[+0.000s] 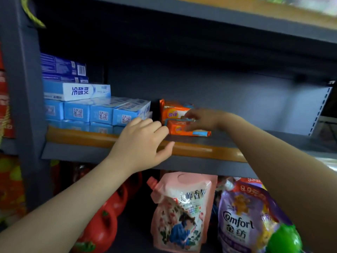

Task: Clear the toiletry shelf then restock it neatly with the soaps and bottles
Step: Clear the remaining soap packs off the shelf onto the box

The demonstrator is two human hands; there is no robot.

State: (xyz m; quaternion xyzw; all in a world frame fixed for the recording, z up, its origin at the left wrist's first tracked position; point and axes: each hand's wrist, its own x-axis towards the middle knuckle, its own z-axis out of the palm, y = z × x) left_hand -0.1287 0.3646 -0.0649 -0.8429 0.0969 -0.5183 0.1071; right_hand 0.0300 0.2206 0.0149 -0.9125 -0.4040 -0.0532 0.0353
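Two orange soap packs lie stacked on the grey shelf, an upper one and a lower one. My right hand reaches in from the right, and its fingers close on the right ends of the soap packs. My left hand rests on the shelf's orange front strip with loosely bent fingers, just left of the soaps, holding nothing. Blue toothpaste boxes are stacked at the shelf's left end.
The shelf's right half is bare grey board. On the shelf below stand a pink refill pouch, a purple Comfort pouch, red bottles and a green cap. A grey upright bounds the left side.
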